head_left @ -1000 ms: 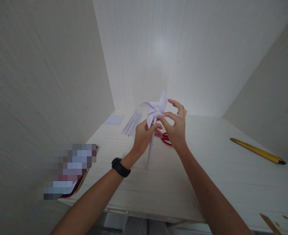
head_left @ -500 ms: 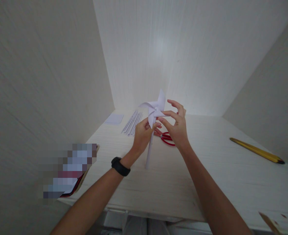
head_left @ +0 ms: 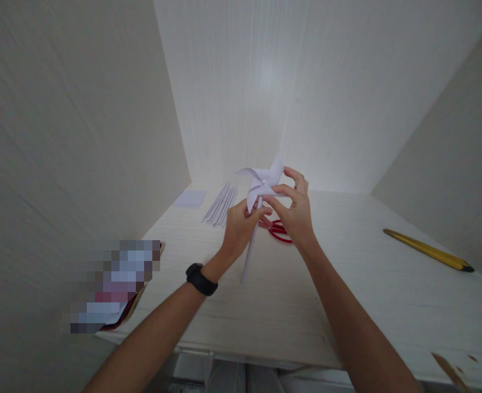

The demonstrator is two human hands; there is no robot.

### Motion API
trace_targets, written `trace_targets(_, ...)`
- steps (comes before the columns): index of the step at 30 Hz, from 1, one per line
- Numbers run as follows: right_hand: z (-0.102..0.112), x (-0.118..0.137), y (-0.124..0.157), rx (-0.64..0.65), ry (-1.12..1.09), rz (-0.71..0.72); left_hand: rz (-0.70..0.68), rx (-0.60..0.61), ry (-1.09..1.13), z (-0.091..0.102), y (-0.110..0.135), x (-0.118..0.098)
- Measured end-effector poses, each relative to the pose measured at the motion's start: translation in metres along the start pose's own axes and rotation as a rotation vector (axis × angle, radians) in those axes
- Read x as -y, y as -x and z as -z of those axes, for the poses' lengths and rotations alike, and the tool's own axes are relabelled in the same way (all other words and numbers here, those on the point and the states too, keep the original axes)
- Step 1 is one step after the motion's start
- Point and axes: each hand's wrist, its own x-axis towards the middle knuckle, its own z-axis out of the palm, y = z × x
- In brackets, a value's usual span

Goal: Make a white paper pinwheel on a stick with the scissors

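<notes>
A white paper pinwheel [head_left: 261, 184] on a white rolled-paper stick [head_left: 248, 255] is held upright above the pale table [head_left: 372, 284]. My left hand [head_left: 239, 228], with a black watch on its wrist, is wrapped round the stick just under the blades. To the right, my right hand [head_left: 295, 213] pinches one blade between thumb and forefinger, its other fingers curled loosely behind. Red-handled scissors [head_left: 279, 231] lie on the table behind my hands, partly hidden.
Several thin white paper rolls [head_left: 221, 205] and a white paper square [head_left: 190, 198] lie at the back left. A yellow ruler [head_left: 428, 250] lies at the right. A blurred flat object [head_left: 113, 284] sits at the left edge. Walls close in on three sides.
The pinwheel's blades have turned slightly between my fingers. Both hands stay in about the same place.
</notes>
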Motion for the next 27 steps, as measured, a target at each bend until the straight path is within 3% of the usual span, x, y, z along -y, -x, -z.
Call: trace_targets(27,-0.0019,0.0012,0.0003,-0.081,-0.049,-0.026,0.005,0.032,-0.014,0.0001,-0.0011,0.0002)
